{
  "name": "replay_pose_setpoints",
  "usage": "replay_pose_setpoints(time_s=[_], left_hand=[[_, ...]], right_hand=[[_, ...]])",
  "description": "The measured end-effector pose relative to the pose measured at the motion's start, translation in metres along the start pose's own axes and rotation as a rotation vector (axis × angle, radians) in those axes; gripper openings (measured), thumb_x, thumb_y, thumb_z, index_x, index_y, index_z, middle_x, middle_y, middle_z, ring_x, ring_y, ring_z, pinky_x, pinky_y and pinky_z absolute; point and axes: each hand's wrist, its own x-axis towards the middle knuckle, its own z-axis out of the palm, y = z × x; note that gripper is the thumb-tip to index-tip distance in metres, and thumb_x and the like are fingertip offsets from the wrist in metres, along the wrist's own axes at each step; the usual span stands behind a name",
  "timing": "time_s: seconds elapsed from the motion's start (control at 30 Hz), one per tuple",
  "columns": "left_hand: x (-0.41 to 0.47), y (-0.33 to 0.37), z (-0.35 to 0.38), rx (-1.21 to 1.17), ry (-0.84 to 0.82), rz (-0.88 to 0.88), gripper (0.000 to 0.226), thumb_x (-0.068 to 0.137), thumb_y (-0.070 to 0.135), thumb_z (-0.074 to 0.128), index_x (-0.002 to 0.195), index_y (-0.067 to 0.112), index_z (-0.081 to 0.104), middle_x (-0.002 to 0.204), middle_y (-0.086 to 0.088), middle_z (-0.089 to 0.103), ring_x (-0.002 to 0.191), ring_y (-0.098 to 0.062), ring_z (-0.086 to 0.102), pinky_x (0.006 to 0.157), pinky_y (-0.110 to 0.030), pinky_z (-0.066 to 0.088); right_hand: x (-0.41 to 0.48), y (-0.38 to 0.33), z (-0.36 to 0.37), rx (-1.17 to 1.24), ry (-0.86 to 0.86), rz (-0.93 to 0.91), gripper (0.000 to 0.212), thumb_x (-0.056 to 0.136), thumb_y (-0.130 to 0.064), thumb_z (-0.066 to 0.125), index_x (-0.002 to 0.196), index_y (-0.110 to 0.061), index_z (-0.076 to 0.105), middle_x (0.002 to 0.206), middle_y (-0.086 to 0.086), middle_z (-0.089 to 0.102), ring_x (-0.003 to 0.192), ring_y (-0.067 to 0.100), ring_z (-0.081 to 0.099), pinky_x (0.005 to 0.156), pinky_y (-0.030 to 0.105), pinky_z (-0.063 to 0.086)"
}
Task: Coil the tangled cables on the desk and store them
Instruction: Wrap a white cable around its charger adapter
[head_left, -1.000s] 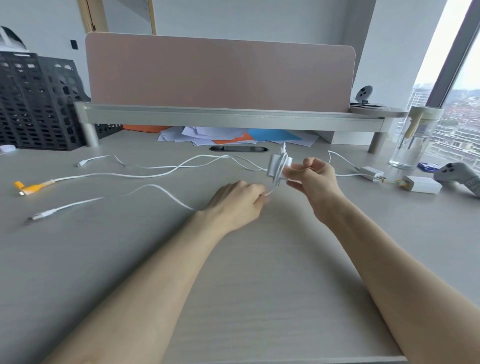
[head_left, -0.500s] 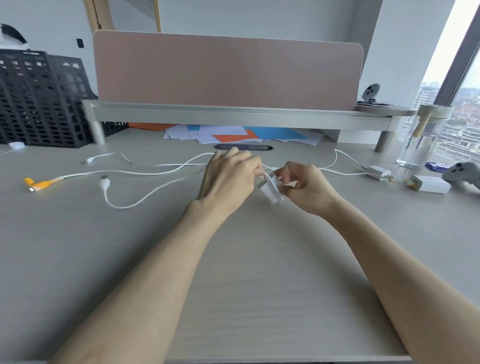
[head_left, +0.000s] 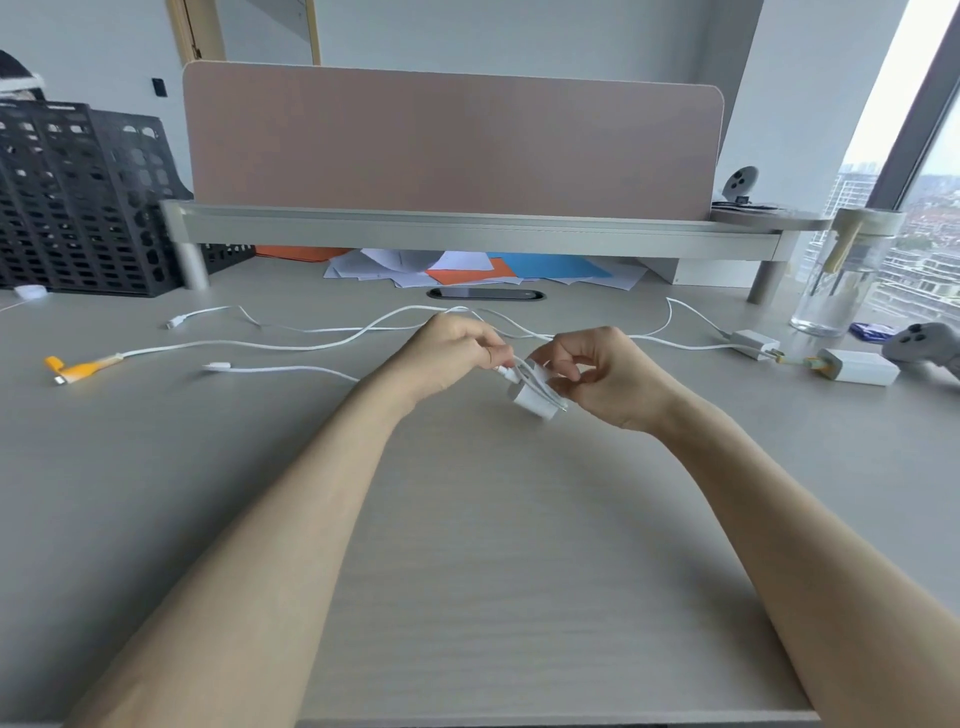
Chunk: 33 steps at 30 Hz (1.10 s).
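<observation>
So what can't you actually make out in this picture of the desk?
Head view only:
How many turns the thin white cable makes round the small white charger block: the left hand and right hand cover it.
The grey game controller: cut off by the right edge.
The black mesh file rack: cut off by the left edge.
The coloured paper sheets: mostly hidden under the grey metal shelf.
</observation>
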Motion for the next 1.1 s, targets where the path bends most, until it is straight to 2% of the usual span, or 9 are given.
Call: replay_pose_setpoints(time_s=[0.13, 0.33, 0.53, 0.67, 0.73, 0.8, 0.87, 1.0, 1.1], left_hand=[[0.002, 0.002, -0.003, 0.001, 0.051, -0.101, 0.018, 0.088, 0.015, 0.061, 0.07, 0.014, 0.065, 0.052, 0.018, 0.056, 0.065, -0.005, 0.049, 0.068, -0.02, 0.035], [-0.001, -0.005, -0.009, -0.107, -0.118, -0.123, 0.019, 0.074, 0.028, 0.061, 0.059, 0.021, 0.051, 0.063, 0.004, 0.045, 0.061, -0.015, 0.031, 0.061, -0.033, 0.019], [0.001, -0.01, -0.007, -0.449, -0.141, -0.104, 0.03, 0.087, 0.006, 0.05, 0.06, 0.016, 0.056, 0.062, 0.011, 0.051, 0.058, -0.01, 0.03, 0.055, -0.027, 0.018], [0.005, -0.012, 0.004, -0.624, -0.131, -0.089, 0.041, 0.087, 0.011, 0.038, 0.052, 0.024, 0.055, 0.066, 0.004, 0.046, 0.059, -0.011, 0.025, 0.054, -0.027, 0.016], [0.01, -0.012, 0.01, -0.672, -0.055, -0.079, 0.031, 0.094, 0.016, 0.039, 0.071, 0.018, 0.06, 0.066, 0.004, 0.044, 0.054, -0.008, 0.029, 0.052, -0.024, 0.018], [0.014, -0.014, 0.019, -0.584, 0.058, -0.045, 0.023, 0.101, 0.02, 0.037, 0.093, 0.011, 0.056, 0.064, 0.004, 0.045, 0.048, -0.004, 0.035, 0.049, -0.019, 0.024], [0.013, -0.019, 0.032, -0.303, 0.147, 0.004, 0.028, 0.105, 0.024, 0.034, 0.086, 0.015, 0.052, 0.063, 0.002, 0.047, 0.051, -0.008, 0.042, 0.054, -0.024, 0.035], [0.0, -0.017, 0.049, 0.497, 0.063, 0.112, 0.024, 0.103, 0.029, 0.031, 0.108, 0.019, 0.052, 0.086, -0.011, 0.063, 0.077, -0.032, 0.058, 0.072, -0.036, 0.048], [-0.009, -0.001, 0.052, 0.741, 0.137, 0.316, 0.02, 0.102, 0.024, 0.035, 0.109, 0.013, 0.05, 0.095, -0.018, 0.067, 0.082, -0.043, 0.058, 0.067, -0.04, 0.046]], right_hand=[[0.001, -0.006, 0.003, -0.051, 0.018, -0.071, 0.046, 0.074, 0.012, 0.053, 0.054, -0.025, 0.033, 0.096, -0.001, 0.075, 0.094, 0.022, 0.065, 0.079, 0.038, 0.053], [0.0, -0.014, -0.002, 0.032, -0.018, -0.111, 0.05, 0.077, 0.015, 0.053, 0.055, -0.025, 0.031, 0.097, 0.0, 0.075, 0.087, 0.015, 0.064, 0.077, 0.034, 0.053], [-0.003, -0.025, -0.002, 0.193, -0.041, -0.087, 0.043, 0.08, 0.02, 0.055, 0.065, -0.018, 0.04, 0.101, 0.009, 0.074, 0.085, 0.011, 0.064, 0.074, 0.022, 0.049], [-0.003, -0.03, -0.001, 0.479, -0.038, 0.016, 0.044, 0.074, 0.029, 0.048, 0.07, -0.015, 0.041, 0.102, 0.011, 0.072, 0.086, 0.018, 0.062, 0.072, 0.032, 0.051], [-0.003, -0.032, -0.001, 0.598, -0.008, 0.069, 0.043, 0.071, 0.027, 0.045, 0.074, -0.016, 0.044, 0.097, 0.009, 0.07, 0.08, 0.02, 0.06, 0.073, 0.037, 0.054], [-0.001, -0.034, -0.001, 0.698, 0.067, 0.135, 0.038, 0.075, 0.022, 0.046, 0.08, -0.016, 0.05, 0.089, 0.005, 0.066, 0.074, 0.017, 0.06, 0.077, 0.039, 0.057], [0.001, -0.033, -0.002, 0.796, 0.181, 0.209, 0.038, 0.081, 0.019, 0.048, 0.089, -0.017, 0.054, 0.086, 0.003, 0.063, 0.071, 0.016, 0.061, 0.08, 0.037, 0.058], [0.001, -0.026, -0.011, 0.961, 0.406, 0.299, 0.038, 0.087, 0.012, 0.055, 0.11, -0.018, 0.058, 0.097, 0.01, 0.069, 0.079, 0.02, 0.066, 0.084, 0.036, 0.059], [0.0, -0.019, -0.013, 0.885, 0.519, 0.342, 0.033, 0.088, 0.008, 0.061, 0.111, -0.015, 0.062, 0.096, 0.009, 0.07, 0.075, 0.016, 0.069, 0.081, 0.032, 0.06]])
